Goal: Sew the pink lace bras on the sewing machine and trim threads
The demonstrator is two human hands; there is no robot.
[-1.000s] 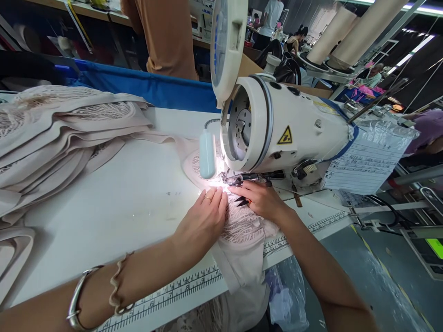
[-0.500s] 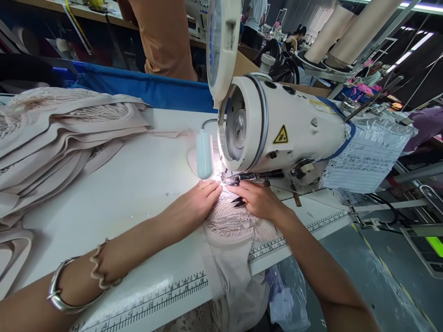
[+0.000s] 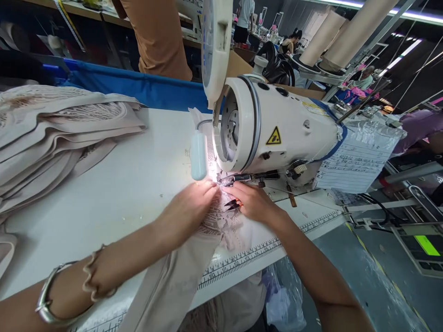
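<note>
My left hand (image 3: 191,206) is closed at the needle area, its bent fingertips gripping the pale pink lace fabric (image 3: 212,224). My right hand (image 3: 256,201) presses its fingers on the same fabric, just right of the presser foot (image 3: 221,180). Thread snips (image 3: 232,204) with dark blades and a bit of orange are tucked in the right palm, blades pointing left. Over both hands stands the white sewing machine (image 3: 287,122). A plain beige band (image 3: 173,281) of the garment runs beneath my left forearm and over the table's front edge. Fingertips are partly lost in lamp glare.
A small pale-blue lamp (image 3: 198,157) hangs left of the needle. Stacked beige lace pieces (image 3: 69,129) lie on the left of the table. A ruler tape (image 3: 270,249) lines the front edge. Thread cones (image 3: 323,37) and a handwritten paper (image 3: 356,152) are at right.
My left fingers have gone from lying flat to bent. The lace has shifted under the foot, its far end now standing up behind the lamp, and the beige band has swung left.
</note>
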